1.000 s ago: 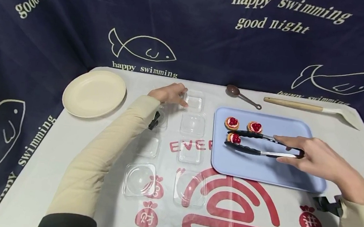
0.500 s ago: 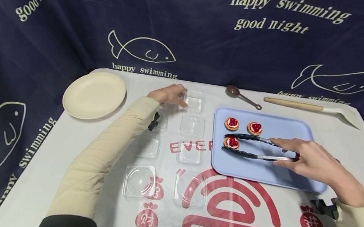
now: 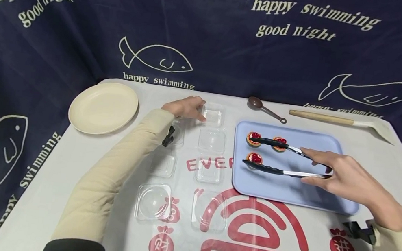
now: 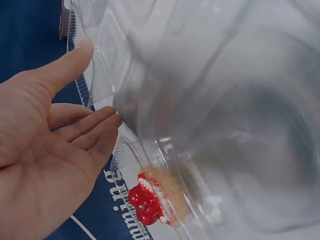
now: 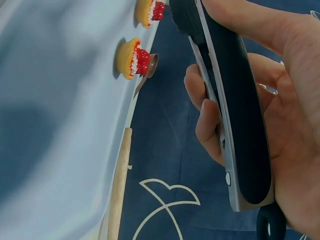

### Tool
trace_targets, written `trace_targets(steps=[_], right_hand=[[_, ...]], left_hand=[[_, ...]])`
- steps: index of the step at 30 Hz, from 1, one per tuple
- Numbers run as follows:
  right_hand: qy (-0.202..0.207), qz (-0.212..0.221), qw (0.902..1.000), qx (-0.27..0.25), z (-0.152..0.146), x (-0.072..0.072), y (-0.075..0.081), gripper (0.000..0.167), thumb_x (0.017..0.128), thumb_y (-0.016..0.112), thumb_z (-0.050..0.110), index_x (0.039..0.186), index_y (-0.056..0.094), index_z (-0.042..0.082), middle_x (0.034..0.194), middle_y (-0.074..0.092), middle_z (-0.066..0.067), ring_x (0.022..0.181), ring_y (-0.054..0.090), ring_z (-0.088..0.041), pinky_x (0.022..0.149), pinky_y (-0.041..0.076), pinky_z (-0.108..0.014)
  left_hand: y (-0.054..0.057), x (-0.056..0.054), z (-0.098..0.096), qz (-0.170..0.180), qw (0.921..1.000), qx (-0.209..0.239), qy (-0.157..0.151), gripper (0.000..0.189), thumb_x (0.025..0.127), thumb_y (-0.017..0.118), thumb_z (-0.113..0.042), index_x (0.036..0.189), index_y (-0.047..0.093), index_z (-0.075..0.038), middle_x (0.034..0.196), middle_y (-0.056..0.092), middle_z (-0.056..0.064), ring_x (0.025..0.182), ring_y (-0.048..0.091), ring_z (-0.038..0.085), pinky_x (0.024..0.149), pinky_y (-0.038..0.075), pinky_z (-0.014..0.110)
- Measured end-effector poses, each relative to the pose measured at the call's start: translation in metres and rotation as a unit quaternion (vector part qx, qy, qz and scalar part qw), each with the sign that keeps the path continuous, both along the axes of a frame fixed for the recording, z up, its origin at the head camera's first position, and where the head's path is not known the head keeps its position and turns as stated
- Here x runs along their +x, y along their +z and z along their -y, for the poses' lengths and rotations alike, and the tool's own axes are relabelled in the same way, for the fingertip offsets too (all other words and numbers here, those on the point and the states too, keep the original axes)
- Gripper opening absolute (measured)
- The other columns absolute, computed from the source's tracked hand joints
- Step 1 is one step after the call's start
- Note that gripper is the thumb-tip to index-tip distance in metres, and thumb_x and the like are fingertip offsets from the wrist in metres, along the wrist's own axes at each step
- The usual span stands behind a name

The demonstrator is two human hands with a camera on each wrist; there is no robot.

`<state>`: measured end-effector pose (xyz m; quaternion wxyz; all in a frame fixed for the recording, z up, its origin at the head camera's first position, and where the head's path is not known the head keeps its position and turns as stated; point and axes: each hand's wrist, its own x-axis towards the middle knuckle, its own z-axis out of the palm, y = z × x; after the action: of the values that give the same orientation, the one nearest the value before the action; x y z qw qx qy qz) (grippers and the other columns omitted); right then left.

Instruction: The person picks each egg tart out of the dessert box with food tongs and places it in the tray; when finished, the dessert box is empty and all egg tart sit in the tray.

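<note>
My right hand (image 3: 353, 178) grips black-and-silver tongs (image 3: 266, 168), their tips spread apart above the pale blue tray (image 3: 296, 195). On that tray sit a front fruit tart (image 3: 254, 158), a rear left tart (image 3: 254, 138) and a rear right tart (image 3: 280, 143), each with red topping. One tong arm crosses the two rear tarts in the head view; the other passes just in front of the front tart. My left hand (image 3: 184, 107) has its thumb and fingers extended beside a clear plastic container (image 3: 212, 117). Another tart (image 4: 150, 200) in clear plastic shows below that hand in the left wrist view.
Several clear containers stand in two columns, including a front left one (image 3: 153, 202) and a front right one (image 3: 209, 211). A cream plate (image 3: 103, 108) lies at the back left. Behind the tray are a brown spoon (image 3: 255, 103) and a wooden-handled spatula (image 3: 321, 117).
The tongs have spread wider, and their rear arm has moved back over the rear tarts. The front tart now sits slightly farther forward and left. My left hand stays in place.
</note>
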<state>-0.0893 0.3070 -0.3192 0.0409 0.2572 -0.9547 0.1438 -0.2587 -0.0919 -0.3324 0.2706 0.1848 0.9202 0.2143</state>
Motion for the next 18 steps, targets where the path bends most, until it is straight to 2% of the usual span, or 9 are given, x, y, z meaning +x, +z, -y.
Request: trace_targets(steps=[3,9,14,18], right_hand=[[-0.001,-0.004,1.0000,0.002,0.003,0.000,0.002,0.073,0.064,0.091,0.033,0.128,0.065,0.009,0.106,0.073,-0.013,0.086,0.067,-0.017,0.065,0.052,-0.034],[0.005,0.005,1.0000,-0.002,0.007,0.001,0.003,0.074,0.064,0.091,0.033,0.129,0.064,0.008,0.103,0.073,-0.011,0.083,0.065,-0.017,0.061,0.049,-0.030],[0.000,0.014,0.9999,-0.005,0.009,0.000,0.005,0.075,0.065,0.091,0.034,0.130,0.063,0.008,0.101,0.072,-0.009,0.080,0.064,-0.016,0.058,0.045,-0.026],[-0.004,0.023,0.9997,-0.008,0.011,-0.001,0.007,0.077,0.066,0.091,0.033,0.132,0.061,0.006,0.103,0.072,-0.011,0.081,0.064,-0.017,0.057,0.044,-0.025]], left_hand=[[0.000,0.000,0.000,0.007,1.0000,0.002,-0.005,0.076,0.094,0.066,-0.026,0.152,0.026,0.001,0.154,0.034,0.017,0.143,0.030,0.029,0.119,0.024,0.038],[-0.003,-0.003,0.000,0.009,0.9998,0.013,-0.014,0.079,0.093,0.067,-0.026,0.152,0.024,0.004,0.154,0.033,0.020,0.143,0.031,0.030,0.118,0.026,0.038],[-0.002,-0.004,0.003,-0.009,0.9989,0.042,-0.018,0.079,0.094,0.065,-0.028,0.152,0.022,0.005,0.154,0.033,0.021,0.144,0.030,0.030,0.118,0.026,0.037],[0.003,-0.005,0.011,-0.037,0.9964,0.071,-0.027,0.074,0.096,0.061,-0.026,0.150,0.024,0.007,0.154,0.032,0.022,0.143,0.030,0.031,0.118,0.026,0.038]])
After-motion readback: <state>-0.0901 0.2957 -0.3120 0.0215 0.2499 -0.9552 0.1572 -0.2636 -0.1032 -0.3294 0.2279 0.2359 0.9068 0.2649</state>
